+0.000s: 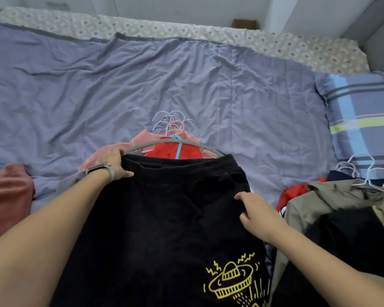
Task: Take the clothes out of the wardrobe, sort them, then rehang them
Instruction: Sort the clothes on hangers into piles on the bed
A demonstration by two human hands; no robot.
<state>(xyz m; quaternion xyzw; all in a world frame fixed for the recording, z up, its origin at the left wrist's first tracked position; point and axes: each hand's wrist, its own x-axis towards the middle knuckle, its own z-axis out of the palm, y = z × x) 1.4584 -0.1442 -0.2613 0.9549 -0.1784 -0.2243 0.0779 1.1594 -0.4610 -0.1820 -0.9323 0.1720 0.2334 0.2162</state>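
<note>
Pinching black shorts with yellow print, left hand and right hand grip edges.

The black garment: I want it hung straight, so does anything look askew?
Yes. The black garment hangs bunched on the grey hanger; the left hand grips its top edge there, the right hand holds its side.

Both forearms were bare, with no sleeves in view. The left wrist wore a wristwatch on a grey band.
</note>
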